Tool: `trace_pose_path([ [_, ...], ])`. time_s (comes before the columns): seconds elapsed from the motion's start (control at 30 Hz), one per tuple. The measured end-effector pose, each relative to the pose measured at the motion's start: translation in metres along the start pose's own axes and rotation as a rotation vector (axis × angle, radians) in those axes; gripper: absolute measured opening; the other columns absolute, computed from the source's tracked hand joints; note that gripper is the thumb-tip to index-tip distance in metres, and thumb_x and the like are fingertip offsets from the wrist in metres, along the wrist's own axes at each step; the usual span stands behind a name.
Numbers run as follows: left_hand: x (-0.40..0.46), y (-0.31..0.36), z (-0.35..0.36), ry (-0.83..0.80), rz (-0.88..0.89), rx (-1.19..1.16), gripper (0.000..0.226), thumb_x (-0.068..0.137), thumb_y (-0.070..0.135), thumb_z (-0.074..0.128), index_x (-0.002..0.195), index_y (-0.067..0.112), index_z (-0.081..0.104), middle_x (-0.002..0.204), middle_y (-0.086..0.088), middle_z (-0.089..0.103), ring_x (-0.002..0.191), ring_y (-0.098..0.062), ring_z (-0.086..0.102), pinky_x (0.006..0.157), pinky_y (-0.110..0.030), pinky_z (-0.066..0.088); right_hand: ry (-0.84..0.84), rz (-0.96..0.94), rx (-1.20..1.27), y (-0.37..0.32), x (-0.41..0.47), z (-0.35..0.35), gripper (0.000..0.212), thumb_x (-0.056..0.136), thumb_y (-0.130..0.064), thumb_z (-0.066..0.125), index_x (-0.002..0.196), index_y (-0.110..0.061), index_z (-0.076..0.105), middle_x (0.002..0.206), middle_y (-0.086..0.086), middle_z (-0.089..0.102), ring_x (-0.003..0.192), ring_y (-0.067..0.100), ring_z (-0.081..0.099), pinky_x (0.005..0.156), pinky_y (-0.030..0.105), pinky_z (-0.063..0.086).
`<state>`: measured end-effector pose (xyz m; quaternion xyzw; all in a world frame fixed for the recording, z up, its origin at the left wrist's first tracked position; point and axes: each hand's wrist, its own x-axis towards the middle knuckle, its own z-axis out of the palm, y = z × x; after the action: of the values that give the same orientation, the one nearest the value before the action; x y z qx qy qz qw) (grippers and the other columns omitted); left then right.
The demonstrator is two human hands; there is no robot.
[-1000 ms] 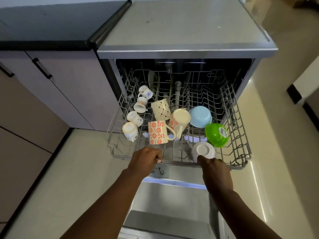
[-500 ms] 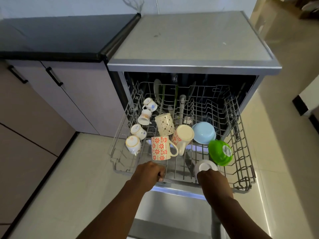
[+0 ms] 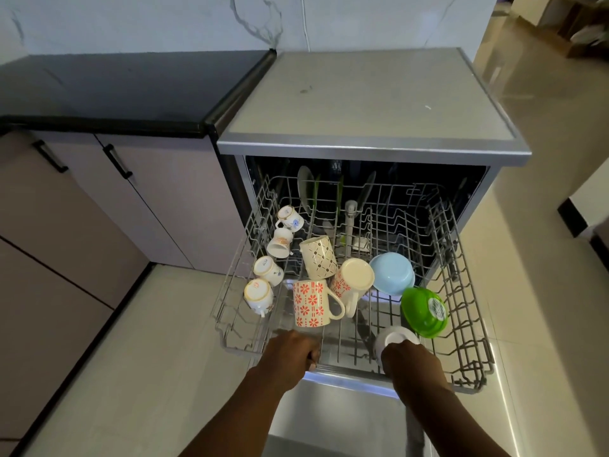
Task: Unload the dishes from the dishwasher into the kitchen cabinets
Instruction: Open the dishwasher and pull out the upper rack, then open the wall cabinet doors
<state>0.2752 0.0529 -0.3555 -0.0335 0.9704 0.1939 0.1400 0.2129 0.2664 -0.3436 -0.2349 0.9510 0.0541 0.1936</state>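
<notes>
Pulled further out, rack [image 3: 461, 258] front gripped by left hand [image 3: 290, 354] and right hand [image 3: 412, 361] fingers.

No words or numbers here can be read. The green bowl [image 3: 424, 312] has a round white sticker [image 3: 436, 307] on its bottom, with tiny marks on it, but they are too small and blurry to make out. Two little white cups [image 3: 267, 270] lie on their sides in the rack [image 3: 461, 291], and each has a small stamp on its bottom. Those stamps are too tiny to read too. The mugs show only flower and dot pictures, not letters.
</notes>
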Motion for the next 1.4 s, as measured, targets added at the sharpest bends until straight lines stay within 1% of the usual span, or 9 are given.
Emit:
trace_pose_path([
  [0.13, -0.009, 0.006, -0.019, 0.027, -0.003, -0.035, 0.028, 0.095, 0.021, 0.052, 0.122, 0.015, 0.059, 0.125, -0.005, 0.062, 0.114, -0.021, 0.059, 0.092, -0.027, 0.046, 0.046, 0.007, 0.132, -0.006, -0.007, -0.016, 0.022, 0.091, -0.022, 0.054, 0.111, -0.022, 0.063, 0.113, 0.002, 0.066, 0.104, 0.022, 0.064, 0.082, 0.029, 0.051],
  [0.27, -0.018, 0.021, -0.073, 0.178, -0.012, 0.074, 0.026, 0.094, 0.014, 0.051, 0.118, 0.015, 0.061, 0.118, -0.009, 0.064, 0.103, -0.025, 0.063, 0.084, -0.037, 0.054, 0.213, -0.087, 0.203, -0.020, -0.021, -0.067, 0.010, 0.090, -0.020, 0.054, 0.095, -0.020, 0.063, 0.090, 0.004, 0.072, 0.084, 0.023, 0.069, 0.063, 0.026, 0.046],
  [0.43, -0.047, 0.052, -0.159, 0.322, 0.003, 0.178, 0.018, 0.092, 0.017, 0.052, 0.105, 0.014, 0.064, 0.108, -0.008, 0.065, 0.095, -0.027, 0.063, 0.073, -0.035, 0.049, 0.361, -0.221, 0.157, -0.045, -0.044, -0.161, 0.025, 0.092, -0.024, 0.052, 0.116, -0.020, 0.058, 0.104, 0.008, 0.070, 0.097, 0.030, 0.065, 0.073, 0.031, 0.048],
  [0.67, -0.123, 0.085, -0.308, 0.624, 0.127, 0.336, 0.017, 0.089, 0.016, 0.052, 0.104, 0.019, 0.061, 0.106, -0.003, 0.064, 0.099, -0.024, 0.059, 0.070, -0.032, 0.045, 0.670, -0.460, -0.061, -0.066, -0.098, -0.306, 0.018, 0.090, -0.022, 0.051, 0.104, -0.022, 0.063, 0.088, 0.007, 0.071, 0.083, 0.031, 0.066, 0.064, 0.030, 0.043],
  [0.8, -0.164, 0.083, -0.411, 0.843, 0.056, 0.342, 0.013, 0.092, 0.019, 0.049, 0.099, 0.018, 0.061, 0.100, -0.003, 0.062, 0.095, -0.025, 0.057, 0.072, -0.036, 0.049, 0.813, -0.481, -0.027, -0.083, -0.128, -0.395, 0.018, 0.093, -0.030, 0.054, 0.108, -0.026, 0.062, 0.093, 0.003, 0.070, 0.087, 0.028, 0.064, 0.067, 0.032, 0.046],
  [0.93, -0.200, 0.062, -0.490, 0.944, -0.009, 0.413, 0.013, 0.092, 0.017, 0.048, 0.098, 0.017, 0.060, 0.098, -0.001, 0.063, 0.091, -0.024, 0.058, 0.071, -0.036, 0.051, 0.970, -0.529, -0.038, -0.121, -0.151, -0.463, 0.015, 0.092, -0.029, 0.055, 0.105, -0.030, 0.062, 0.091, -0.003, 0.070, 0.084, 0.025, 0.064, 0.066, 0.032, 0.050],
  [1.07, -0.226, 0.023, -0.550, 1.015, 0.005, 0.491, 0.024, 0.095, 0.018, 0.048, 0.118, 0.018, 0.058, 0.110, 0.001, 0.064, 0.099, -0.022, 0.058, 0.073, -0.034, 0.049, 1.078, -0.555, -0.099, -0.183, -0.159, -0.520, 0.016, 0.091, -0.024, 0.054, 0.103, -0.032, 0.061, 0.089, -0.006, 0.070, 0.081, 0.021, 0.062, 0.065, 0.031, 0.051],
  [1.23, -0.258, -0.048, -0.614, 1.114, 0.037, 0.566, 0.026, 0.097, 0.022, 0.050, 0.121, 0.020, 0.058, 0.114, 0.001, 0.065, 0.101, -0.021, 0.060, 0.071, -0.028, 0.042, 1.181, -0.563, -0.128, -0.277, -0.149, -0.570, 0.020, 0.095, -0.027, 0.051, 0.112, -0.028, 0.061, 0.099, -0.006, 0.071, 0.091, 0.023, 0.063, 0.065, 0.027, 0.040],
  [1.4, -0.275, -0.141, -0.680, 1.144, 0.043, 0.513, 0.022, 0.095, 0.022, 0.055, 0.115, 0.021, 0.063, 0.108, 0.001, 0.068, 0.094, -0.019, 0.063, 0.077, -0.031, 0.054, 1.283, -0.532, -0.172, -0.374, -0.130, -0.608, 0.021, 0.093, -0.023, 0.058, 0.114, -0.022, 0.063, 0.098, -0.001, 0.073, 0.087, 0.023, 0.067, 0.068, 0.023, 0.038],
])
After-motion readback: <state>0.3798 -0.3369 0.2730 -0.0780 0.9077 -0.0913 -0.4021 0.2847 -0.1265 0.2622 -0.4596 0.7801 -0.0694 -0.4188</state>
